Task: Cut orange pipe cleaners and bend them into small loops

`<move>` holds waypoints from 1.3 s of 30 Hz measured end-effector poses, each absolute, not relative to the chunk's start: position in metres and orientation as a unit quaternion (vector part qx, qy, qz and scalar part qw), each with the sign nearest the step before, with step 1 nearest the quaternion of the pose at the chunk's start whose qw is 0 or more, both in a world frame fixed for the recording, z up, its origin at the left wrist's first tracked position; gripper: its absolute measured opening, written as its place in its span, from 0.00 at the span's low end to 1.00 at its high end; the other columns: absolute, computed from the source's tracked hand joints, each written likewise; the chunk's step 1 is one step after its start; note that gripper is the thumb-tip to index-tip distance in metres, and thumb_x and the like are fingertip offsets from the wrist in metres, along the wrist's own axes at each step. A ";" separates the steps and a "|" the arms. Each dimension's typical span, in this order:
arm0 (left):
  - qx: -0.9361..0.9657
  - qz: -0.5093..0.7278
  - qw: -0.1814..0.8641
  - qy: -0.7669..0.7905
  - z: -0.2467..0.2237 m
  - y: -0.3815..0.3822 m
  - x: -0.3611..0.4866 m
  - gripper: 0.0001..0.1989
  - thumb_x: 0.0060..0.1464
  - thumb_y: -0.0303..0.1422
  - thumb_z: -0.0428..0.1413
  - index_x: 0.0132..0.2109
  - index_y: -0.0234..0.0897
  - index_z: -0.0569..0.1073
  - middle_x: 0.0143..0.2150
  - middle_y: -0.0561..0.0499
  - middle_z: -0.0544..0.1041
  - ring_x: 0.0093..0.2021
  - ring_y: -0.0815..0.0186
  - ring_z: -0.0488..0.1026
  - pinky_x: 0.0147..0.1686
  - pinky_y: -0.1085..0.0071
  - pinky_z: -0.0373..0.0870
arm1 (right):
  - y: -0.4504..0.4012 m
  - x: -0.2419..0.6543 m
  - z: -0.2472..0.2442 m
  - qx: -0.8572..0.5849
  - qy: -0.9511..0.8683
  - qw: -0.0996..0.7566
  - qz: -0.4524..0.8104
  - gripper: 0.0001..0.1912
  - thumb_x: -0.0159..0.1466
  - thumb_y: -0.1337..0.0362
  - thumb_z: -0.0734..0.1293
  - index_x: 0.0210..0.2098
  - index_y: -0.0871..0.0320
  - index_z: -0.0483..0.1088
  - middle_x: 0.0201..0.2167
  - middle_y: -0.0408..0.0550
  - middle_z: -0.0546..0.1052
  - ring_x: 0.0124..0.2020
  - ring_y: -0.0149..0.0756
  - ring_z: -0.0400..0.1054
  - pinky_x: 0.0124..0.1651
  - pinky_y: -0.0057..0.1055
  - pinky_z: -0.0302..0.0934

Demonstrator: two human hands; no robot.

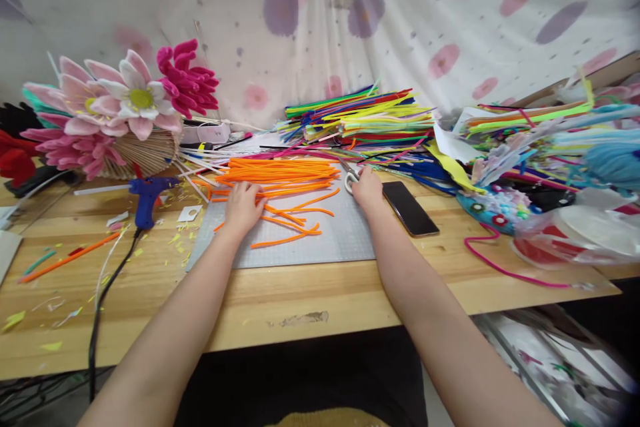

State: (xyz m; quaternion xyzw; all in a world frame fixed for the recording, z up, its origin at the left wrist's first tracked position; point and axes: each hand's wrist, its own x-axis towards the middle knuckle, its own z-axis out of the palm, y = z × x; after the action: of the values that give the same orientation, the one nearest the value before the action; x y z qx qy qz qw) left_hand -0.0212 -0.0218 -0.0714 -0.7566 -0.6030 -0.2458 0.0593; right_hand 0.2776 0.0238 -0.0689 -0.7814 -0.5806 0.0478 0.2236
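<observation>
Orange pipe cleaners lie in a bundle across a grey cutting mat, with several loose ones strewn in front. My left hand rests over the left ends of the nearer ones, fingers bent down and closed around some of them. How many it grips is hidden. At the mat's right edge, my right hand is closed on a pair of scissors. The white handles show beside the fingers, and the blades point away to the upper left. A black phone lies just right of that hand.
A blue glue gun with a black cord stands at left, near fuzzy pink flowers. Piled pipe cleaners in many colours line the back. A plastic-wrapped spool sits at right. Yellow scraps litter the wooden table.
</observation>
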 end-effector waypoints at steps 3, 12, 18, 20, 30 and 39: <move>-0.758 -0.244 0.059 -0.602 -0.077 -0.018 -0.027 0.07 0.52 0.33 0.51 0.35 0.38 0.73 0.37 0.47 0.71 0.42 0.58 0.65 0.42 0.63 0.62 | 0.023 0.278 -0.068 -0.782 -0.577 0.230 0.055 0.18 0.55 0.70 0.62 0.45 0.62 0.59 0.40 0.58 0.71 0.42 0.43 0.65 0.42 0.35 0.56; -0.791 -0.233 0.053 -0.563 -0.075 -0.018 -0.015 0.07 0.52 0.33 0.51 0.36 0.39 0.72 0.38 0.46 0.71 0.42 0.58 0.65 0.42 0.63 0.61 | 0.012 0.243 -0.062 -0.611 -0.721 0.324 -0.045 0.14 0.60 0.69 0.56 0.44 0.61 0.66 0.43 0.54 0.71 0.47 0.42 0.60 0.50 0.36 0.52; -0.777 -0.281 0.093 -0.556 -0.070 -0.024 -0.006 0.11 0.56 0.29 0.44 0.39 0.38 0.71 0.39 0.45 0.72 0.43 0.59 0.65 0.44 0.64 0.60 | 0.001 0.188 -0.069 -0.436 -0.865 0.241 -0.053 0.13 0.61 0.64 0.59 0.42 0.57 0.71 0.42 0.51 0.71 0.44 0.41 0.58 0.46 0.35 0.54; -0.776 -0.296 0.107 -0.546 -0.068 -0.025 -0.005 0.12 0.57 0.29 0.43 0.41 0.37 0.71 0.40 0.45 0.71 0.43 0.59 0.65 0.45 0.64 0.59 | 0.001 0.186 -0.068 -0.444 -0.857 0.254 -0.066 0.13 0.63 0.64 0.57 0.37 0.55 0.73 0.41 0.50 0.71 0.43 0.41 0.58 0.45 0.35 0.53; -0.710 -0.343 0.131 -0.601 -0.052 -0.027 -0.021 0.12 0.57 0.34 0.43 0.41 0.38 0.69 0.38 0.43 0.70 0.44 0.56 0.64 0.44 0.62 0.59 | 0.006 0.220 -0.054 -0.577 -0.687 0.438 -0.047 0.16 0.65 0.59 0.52 0.40 0.57 0.69 0.36 0.52 0.68 0.42 0.40 0.59 0.48 0.36 0.52; -0.689 -0.446 -0.205 -0.533 -0.059 -0.029 0.001 0.15 0.57 0.38 0.41 0.39 0.37 0.69 0.35 0.48 0.72 0.39 0.64 0.69 0.42 0.66 0.65 | 0.004 0.189 -0.040 -0.456 -0.546 0.632 0.306 0.15 0.58 0.50 0.59 0.33 0.55 0.63 0.26 0.43 0.66 0.28 0.30 0.61 0.29 0.26 0.55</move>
State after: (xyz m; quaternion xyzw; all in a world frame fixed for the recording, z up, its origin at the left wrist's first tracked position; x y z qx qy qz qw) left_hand 0.0014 -0.0286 -0.0589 -0.6892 -0.5327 -0.4464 -0.2048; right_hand 0.1890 0.0038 -0.0398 -0.4565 -0.5462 0.3061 0.6322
